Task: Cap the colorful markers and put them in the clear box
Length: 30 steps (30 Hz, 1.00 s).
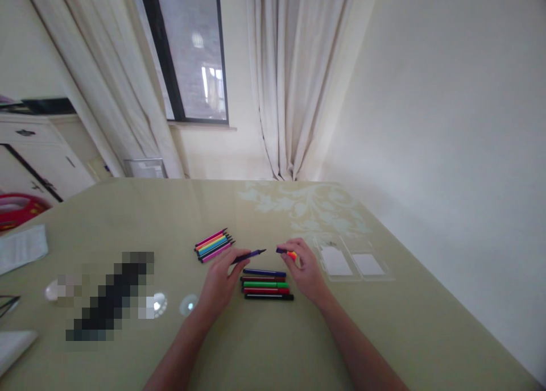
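Observation:
My left hand [220, 277] is closed round an uncapped purple marker pen [249, 256], its dark tip pointing right. Across a small gap, my right hand [302, 269] pinches a dark purple pen cap [281, 250]. Something bright orange [292, 255] shows under my right fingers; I cannot make out its kind. Beyond my left hand lies a row of uncapped coloured marker pens [213, 246], tips to the upper right. Between my hands and nearer to me, several capped markers [267, 285] lie side by side, in blue, brown, green, red and black.
A clear plastic case [357, 278] with white inserts lies open on the pale green table [273, 351], right of my right hand. Blurred-out dark items [111, 300] sit on the left. Farther left are a folded pale cloth [23, 248] and a white object [15, 348].

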### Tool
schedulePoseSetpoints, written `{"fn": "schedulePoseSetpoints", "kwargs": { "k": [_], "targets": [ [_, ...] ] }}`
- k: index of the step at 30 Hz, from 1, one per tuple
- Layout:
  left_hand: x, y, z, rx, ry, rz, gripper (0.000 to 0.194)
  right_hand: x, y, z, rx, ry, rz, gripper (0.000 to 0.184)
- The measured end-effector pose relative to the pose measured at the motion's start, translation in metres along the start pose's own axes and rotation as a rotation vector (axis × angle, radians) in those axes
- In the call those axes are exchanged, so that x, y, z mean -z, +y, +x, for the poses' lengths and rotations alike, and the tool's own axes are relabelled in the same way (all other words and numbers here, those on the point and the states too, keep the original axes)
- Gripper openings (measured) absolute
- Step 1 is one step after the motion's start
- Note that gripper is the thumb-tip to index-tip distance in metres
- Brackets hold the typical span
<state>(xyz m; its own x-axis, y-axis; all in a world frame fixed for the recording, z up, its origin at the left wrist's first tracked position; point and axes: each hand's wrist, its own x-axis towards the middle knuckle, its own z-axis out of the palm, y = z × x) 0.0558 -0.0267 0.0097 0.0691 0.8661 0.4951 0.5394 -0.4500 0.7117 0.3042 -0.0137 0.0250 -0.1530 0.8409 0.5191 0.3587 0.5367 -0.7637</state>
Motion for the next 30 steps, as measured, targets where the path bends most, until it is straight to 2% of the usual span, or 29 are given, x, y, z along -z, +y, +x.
{"fn": "schedulePoseSetpoints", "kwargs": {
  "k": [10,19,23,30],
  "targets": [
    [-0.002,0.009,0.0,-0.043,-0.059,-0.027,0.021,-0.001,-0.01,-0.001,0.028,-0.003,0.052,0.016],
    [-0.006,0.013,-0.003,-0.078,-0.102,-0.05,0.023,-0.005,-0.009,-0.004,0.075,-0.061,0.059,0.016],
    [-0.008,0.014,-0.005,-0.054,-0.136,-0.107,0.023,-0.002,-0.009,-0.004,0.063,-0.033,0.092,0.01],
    [-0.009,0.013,-0.007,-0.029,-0.135,-0.118,0.023,-0.004,-0.01,-0.004,-0.01,-0.069,0.113,0.009]
  ]
}}
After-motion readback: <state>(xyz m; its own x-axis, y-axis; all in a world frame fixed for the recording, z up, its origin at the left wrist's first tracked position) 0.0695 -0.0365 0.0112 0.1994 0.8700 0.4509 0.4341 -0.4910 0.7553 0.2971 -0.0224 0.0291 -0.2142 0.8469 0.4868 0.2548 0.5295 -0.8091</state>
